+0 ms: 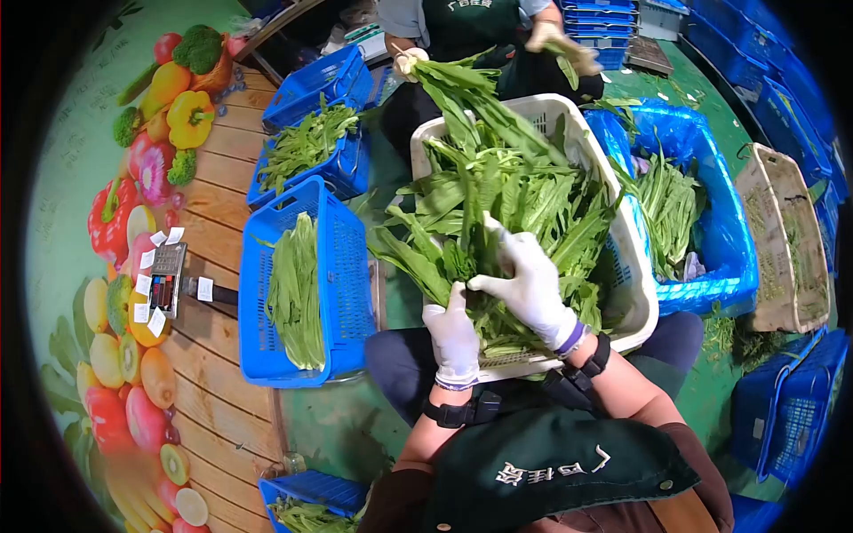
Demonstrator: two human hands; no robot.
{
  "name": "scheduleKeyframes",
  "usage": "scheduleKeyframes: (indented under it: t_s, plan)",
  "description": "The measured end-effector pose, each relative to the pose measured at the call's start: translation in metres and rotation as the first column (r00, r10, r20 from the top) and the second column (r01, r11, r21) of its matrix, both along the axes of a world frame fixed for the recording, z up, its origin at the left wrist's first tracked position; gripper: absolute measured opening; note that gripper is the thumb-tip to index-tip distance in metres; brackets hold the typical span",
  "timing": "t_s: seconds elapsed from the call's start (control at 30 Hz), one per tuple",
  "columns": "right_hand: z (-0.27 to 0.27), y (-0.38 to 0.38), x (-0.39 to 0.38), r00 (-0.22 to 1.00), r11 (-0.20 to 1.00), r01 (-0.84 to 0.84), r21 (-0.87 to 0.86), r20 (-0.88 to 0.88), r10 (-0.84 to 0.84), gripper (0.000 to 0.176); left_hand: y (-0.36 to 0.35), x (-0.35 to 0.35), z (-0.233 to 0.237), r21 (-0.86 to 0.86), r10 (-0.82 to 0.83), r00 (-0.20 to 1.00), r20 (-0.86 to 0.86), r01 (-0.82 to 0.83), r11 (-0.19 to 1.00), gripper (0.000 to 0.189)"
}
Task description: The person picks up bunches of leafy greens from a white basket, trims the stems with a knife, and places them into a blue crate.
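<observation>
My left hand (455,342), in a white glove, is closed at the near side of a large white basket (635,306). Its thumb points up, its other fingers are partly hidden, and a bunch of long-leaf greens (418,258) fans out from it to the upper left. My right hand (531,289), also gloved, reaches over the basket just to the right. Its thumb and forefinger are spread apart beside the leaves, with nothing plainly gripped between them. More loose greens (533,200) heap up in the basket, which rests by my knees.
Opposite, another person's gloved hand (409,62) holds greens over the basket; their other hand (560,44) is blurred. Blue crates (346,342) with greens stand left. A blue-lined crate (737,258) and a beige crate (813,293) stand right. A phone-like device (166,280) sits beside the wooden wall.
</observation>
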State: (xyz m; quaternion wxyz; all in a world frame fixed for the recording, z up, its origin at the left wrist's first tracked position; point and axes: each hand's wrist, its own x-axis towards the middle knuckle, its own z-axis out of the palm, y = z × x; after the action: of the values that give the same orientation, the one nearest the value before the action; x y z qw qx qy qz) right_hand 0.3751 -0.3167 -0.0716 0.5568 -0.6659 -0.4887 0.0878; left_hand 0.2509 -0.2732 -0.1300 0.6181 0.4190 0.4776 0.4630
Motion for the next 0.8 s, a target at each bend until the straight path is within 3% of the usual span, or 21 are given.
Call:
scheduleKeyframes:
  t_s: [0.03,0.1,0.17,0.2,0.23,0.3,0.37,0.5,0.63,0.8]
  plan:
    - [-0.014,0.007,0.002,0.997,0.999,-0.014,0.052,0.072,0.010,0.033,-0.004,0.004,0.001,-0.005,-0.009,1.000,0.003,0.009,1.000,0.036]
    - [-0.029,0.013,0.008,0.998,0.998,-0.053,-0.027,-0.044,0.051,0.027,-0.010,0.011,0.004,0.172,0.107,0.991,-0.086,-0.091,0.981,0.021]
    - [-0.030,0.009,0.014,0.979,0.987,-0.049,-0.150,-0.205,0.017,0.023,-0.007,0.007,0.008,0.139,0.122,0.991,-0.055,-0.113,0.984,0.020]
    - [-0.026,0.005,0.015,0.963,0.994,-0.058,-0.095,-0.268,0.031,0.019,-0.003,0.003,0.010,0.058,0.104,0.995,0.013,-0.104,0.993,0.026]
    - [-0.037,0.005,0.016,0.901,0.995,-0.094,-0.022,-0.427,0.076,0.012,0.000,0.001,0.012,-0.020,0.089,0.993,0.083,-0.087,0.996,0.033]
    - [-0.033,-0.004,0.020,0.749,0.985,-0.162,0.050,-0.644,0.156,0.013,0.001,0.001,0.010,-0.031,0.138,0.989,0.046,-0.137,0.990,0.032]
    - [-0.026,-0.010,0.024,0.706,0.986,-0.166,0.026,-0.694,0.137,0.014,0.007,0.000,-0.001,0.009,0.133,0.971,0.201,-0.137,0.991,0.031]
    - [-0.033,-0.009,0.029,0.666,0.984,-0.173,0.039,-0.731,0.147,0.018,0.007,0.006,0.009,0.079,0.137,0.959,0.246,-0.161,0.984,0.023]
    - [-0.034,-0.007,0.029,0.704,0.988,-0.152,0.028,-0.699,0.128,0.017,0.012,0.005,0.004,0.015,0.147,0.965,0.217,-0.154,0.988,0.028]
    - [-0.043,-0.002,0.035,0.629,0.995,-0.097,-0.036,-0.777,0.033,0.016,0.028,0.007,-0.002,-0.157,0.144,0.955,0.259,-0.105,0.982,0.032]
